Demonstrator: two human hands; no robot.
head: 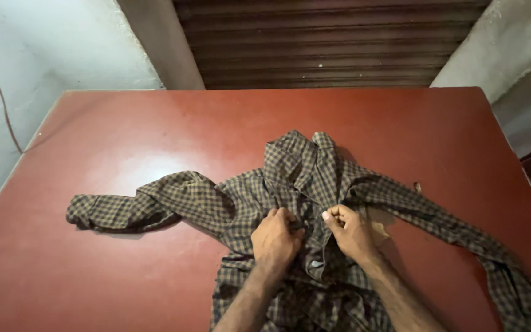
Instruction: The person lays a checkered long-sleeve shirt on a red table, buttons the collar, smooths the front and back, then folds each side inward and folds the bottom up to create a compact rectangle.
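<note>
Brown-checked cotton shirt (302,203) lies front-up, sleeves flung wide, in the middle of the red rectangular table (124,135). Left hand (276,238) pinches the shirt's front placket; right hand (348,230), just beside it, grips the opposite edge, fingers closed on cloth.

We see two bare forearms coming up from the lower edge of the view, with no sleeves, cuffs or gloves on them, and fine dark hair showing along both. Our left hand (276,238) and right hand (350,232) carry no rings, bands or watch that we can make out. The nails are short, and one thumbnail on the right catches the light as a pale spot.
</note>
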